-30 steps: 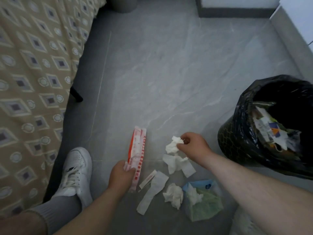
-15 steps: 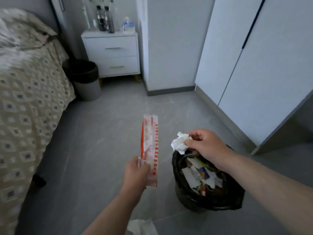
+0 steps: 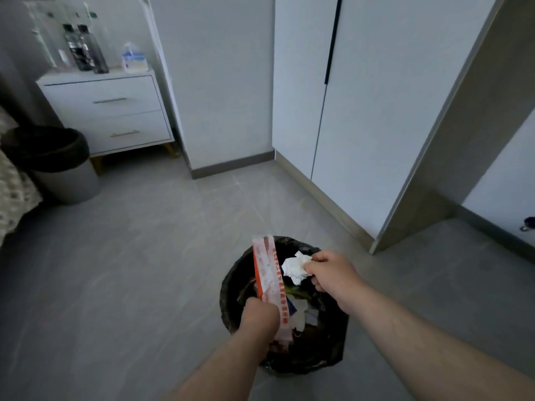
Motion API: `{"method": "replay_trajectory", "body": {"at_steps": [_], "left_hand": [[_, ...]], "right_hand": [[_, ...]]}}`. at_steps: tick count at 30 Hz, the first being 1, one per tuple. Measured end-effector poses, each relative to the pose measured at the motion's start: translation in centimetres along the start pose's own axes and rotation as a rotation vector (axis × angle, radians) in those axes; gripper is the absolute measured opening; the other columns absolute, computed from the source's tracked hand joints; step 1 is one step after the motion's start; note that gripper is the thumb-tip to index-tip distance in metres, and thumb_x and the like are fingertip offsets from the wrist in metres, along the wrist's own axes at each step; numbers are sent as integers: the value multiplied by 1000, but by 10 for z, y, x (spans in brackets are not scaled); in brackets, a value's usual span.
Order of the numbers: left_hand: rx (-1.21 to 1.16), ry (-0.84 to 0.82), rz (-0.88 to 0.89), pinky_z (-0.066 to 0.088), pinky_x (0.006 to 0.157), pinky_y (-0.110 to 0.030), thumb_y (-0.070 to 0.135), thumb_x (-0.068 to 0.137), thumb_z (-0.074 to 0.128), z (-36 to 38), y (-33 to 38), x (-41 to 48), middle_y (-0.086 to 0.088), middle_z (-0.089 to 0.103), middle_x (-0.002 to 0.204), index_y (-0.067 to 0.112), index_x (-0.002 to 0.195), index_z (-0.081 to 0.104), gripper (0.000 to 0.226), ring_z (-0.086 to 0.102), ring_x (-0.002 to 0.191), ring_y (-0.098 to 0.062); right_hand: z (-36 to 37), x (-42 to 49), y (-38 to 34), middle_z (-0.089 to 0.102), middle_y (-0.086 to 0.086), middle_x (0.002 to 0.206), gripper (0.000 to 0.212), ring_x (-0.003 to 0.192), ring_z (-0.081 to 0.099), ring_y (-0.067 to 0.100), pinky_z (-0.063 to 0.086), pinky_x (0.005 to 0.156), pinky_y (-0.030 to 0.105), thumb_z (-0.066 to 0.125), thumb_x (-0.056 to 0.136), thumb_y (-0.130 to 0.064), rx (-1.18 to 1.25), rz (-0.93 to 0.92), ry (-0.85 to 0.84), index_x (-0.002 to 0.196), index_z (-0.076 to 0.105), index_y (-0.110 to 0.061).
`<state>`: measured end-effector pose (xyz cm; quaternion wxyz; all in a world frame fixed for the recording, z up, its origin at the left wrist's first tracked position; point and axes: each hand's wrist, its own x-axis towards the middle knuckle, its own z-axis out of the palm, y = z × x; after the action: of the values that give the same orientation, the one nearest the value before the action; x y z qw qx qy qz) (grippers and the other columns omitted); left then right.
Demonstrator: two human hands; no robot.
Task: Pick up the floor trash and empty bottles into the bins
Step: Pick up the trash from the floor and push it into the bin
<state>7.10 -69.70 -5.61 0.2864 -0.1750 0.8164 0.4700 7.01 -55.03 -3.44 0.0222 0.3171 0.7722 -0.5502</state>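
Observation:
A black-bagged bin (image 3: 231,287), partly full of paper scraps, stands on the grey floor right below my hands. My left hand (image 3: 259,316) is closed on the lower end of a long red-and-white wrapper (image 3: 267,273), which sticks up over the bin's near left side. My right hand (image 3: 330,273) pinches a crumpled white tissue (image 3: 295,267) above the bin's opening. A second bin (image 3: 58,166), grey with a black liner, stands at the far left by the bed. Dark bottles (image 3: 84,47) stand on the white nightstand.
The white nightstand (image 3: 113,111) with two drawers is at the back left, with a small white-and-blue bottle (image 3: 133,57) on top. A patterned bedspread (image 3: 11,195) edges the left. White wardrobe doors (image 3: 362,111) run along the right. Open grey floor lies to the left of the bin.
Both hands lifted the wrapper and tissue off the floor, and have now come over the black-bagged bin. The view rose from the floor litter to the room.

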Motion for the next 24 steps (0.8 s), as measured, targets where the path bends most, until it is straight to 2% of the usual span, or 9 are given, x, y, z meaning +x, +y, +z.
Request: {"method": "replay_trajectory", "body": {"at_steps": [3, 5, 7, 9, 10, 13, 16, 21, 24], "left_hand": [[115, -106, 157, 42, 60, -26, 11, 90, 48, -7, 6, -13, -5, 52, 81, 14, 82, 48, 9, 49, 68, -16], [249, -96, 340, 41, 59, -25, 15, 90, 46, -21, 4, -16, -5, 55, 83, 20, 75, 47, 16, 49, 67, -15], [451, 43, 490, 48, 84, -29, 19, 88, 47, -38, -6, -9, -4, 57, 108, 17, 101, 56, 17, 56, 94, -17], [648, 130, 550, 28, 111, -30, 30, 90, 47, -55, -19, 3, -3, 36, 146, 13, 138, 38, 52, 33, 136, -19], [707, 103, 563, 18, 116, -30, 38, 91, 47, -61, -27, 8, -3, 19, 157, 12, 147, 24, 66, 16, 145, -18], [807, -43, 575, 8, 119, -32, 63, 84, 47, -68, -48, 22, 3, -21, 158, 14, 152, -3, 97, -11, 147, -14], [788, -34, 587, 9, 119, -32, 74, 76, 46, -65, -64, 33, 9, -35, 149, 17, 151, -12, 111, -19, 144, -10], [718, -40, 627, 2, 119, -31, 80, 63, 53, -63, -73, 41, 10, -39, 149, 21, 147, -21, 127, -27, 141, -9], [706, -41, 644, 3, 121, -32, 80, 58, 57, -63, -76, 46, 11, -39, 149, 22, 147, -22, 132, -29, 140, -8]], "right_hand": [[2, 1, 5, 49, 8, 61, 15, 58, 48, 20, 36, 58, 32, 59, 58, -20, -89, -13, 18, 65, 58, -7], [3, -2, 5, 56, 17, 66, 23, 63, 55, 30, 42, 58, 37, 60, 63, -16, -170, -43, 40, 77, 61, 2], [6, -2, 8, 67, 19, 95, 30, 88, 63, 31, 50, 79, 42, 60, 75, -12, -239, -73, 41, 101, 65, 2], [12, -6, 11, 62, 4, 114, 38, 98, 60, 16, 47, 85, 30, 58, 87, -21, -309, -107, -42, 124, 59, -11], [16, -7, 13, 58, 1, 122, 42, 104, 57, 14, 44, 87, 26, 56, 90, -27, -377, -155, -98, 131, 53, -16], [35, -2, 29, 35, 7, 149, 51, 128, 45, 25, 41, 103, 34, 51, 93, -34, -746, -299, -257, 141, 37, -24], [59, 14, 52, 2, 5, 162, 72, 143, 24, 33, 27, 115, 40, 47, 92, -47, -887, -190, -370, 151, 11, -29], [97, 46, 80, 29, 5, 154, 89, 132, 42, 29, 39, 105, 38, 51, 75, -57, -801, -34, -345, 150, 12, -31], [110, 55, 101, 36, 7, 152, 86, 132, 43, 27, 38, 107, 36, 50, 77, -55, -779, 75, -407, 151, 16, -27]]}}
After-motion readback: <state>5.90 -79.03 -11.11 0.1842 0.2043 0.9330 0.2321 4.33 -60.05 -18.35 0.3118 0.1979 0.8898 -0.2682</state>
